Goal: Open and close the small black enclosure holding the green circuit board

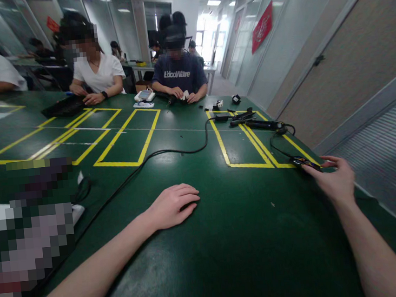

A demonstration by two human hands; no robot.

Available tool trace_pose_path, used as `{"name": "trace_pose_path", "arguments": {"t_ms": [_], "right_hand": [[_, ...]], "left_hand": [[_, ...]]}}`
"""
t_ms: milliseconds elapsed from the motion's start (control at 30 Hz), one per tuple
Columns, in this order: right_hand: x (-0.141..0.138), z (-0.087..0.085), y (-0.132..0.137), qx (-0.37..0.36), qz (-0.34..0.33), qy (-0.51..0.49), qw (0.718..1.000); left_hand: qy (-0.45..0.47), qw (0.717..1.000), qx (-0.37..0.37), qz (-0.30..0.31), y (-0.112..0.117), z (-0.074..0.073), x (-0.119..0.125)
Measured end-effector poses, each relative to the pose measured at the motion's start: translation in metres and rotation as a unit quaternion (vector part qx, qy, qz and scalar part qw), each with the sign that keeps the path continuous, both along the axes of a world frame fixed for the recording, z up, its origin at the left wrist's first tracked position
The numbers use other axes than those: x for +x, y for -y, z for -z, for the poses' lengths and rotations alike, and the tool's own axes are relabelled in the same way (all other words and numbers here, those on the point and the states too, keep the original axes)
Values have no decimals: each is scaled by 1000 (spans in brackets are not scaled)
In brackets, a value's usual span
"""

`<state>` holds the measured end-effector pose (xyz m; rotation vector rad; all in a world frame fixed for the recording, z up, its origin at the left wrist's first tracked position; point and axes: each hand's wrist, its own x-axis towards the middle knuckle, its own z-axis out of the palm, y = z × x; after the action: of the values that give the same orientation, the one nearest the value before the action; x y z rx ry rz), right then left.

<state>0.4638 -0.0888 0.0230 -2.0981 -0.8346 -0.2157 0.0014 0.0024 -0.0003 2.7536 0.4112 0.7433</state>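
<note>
My left hand (175, 205) lies palm down on the green tabletop (227, 239), fingers stretched forward and holding nothing. At the table's right edge, my right hand (337, 179) grips a small flat black device (303, 161). The thumb lies along its near side and the other fingers reach round the far side, so part of the device is hidden. A thin cord loops from it toward a long black rod-shaped tool (264, 125). Other slim black pieces (242, 116) lie beside that tool; their kind is unclear.
A black cable (159, 152) snakes across the table. Yellow tape rectangles (138, 163) mark the surface. Across the table, one person in a dark shirt (180, 73) handles small parts, and another in white (97, 71) sits by a black tray (63, 107). A wall borders the right side.
</note>
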Motion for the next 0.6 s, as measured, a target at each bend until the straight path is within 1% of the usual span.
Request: {"name": "trace_pose_path", "arguments": {"t_ms": [67,167,233,467,600], "right_hand": [[0,-1,-1,-15,7,-20,1000],[0,3,-2,-64,-36,-34,997],[2,6,-3,-82,-62,-37,994],[12,18,-6,-97,-98,-16,990],[11,24,-9,-76,-105,-12,991]], "left_hand": [[0,1000,1,1,0,0,0],[-6,1000,1,-4,0,0,0],[-11,1000,2,-4,0,-1,0],[-16,1000,-9,5,1,-2,1],[-18,1000,-16,6,1,-3,1]]}}
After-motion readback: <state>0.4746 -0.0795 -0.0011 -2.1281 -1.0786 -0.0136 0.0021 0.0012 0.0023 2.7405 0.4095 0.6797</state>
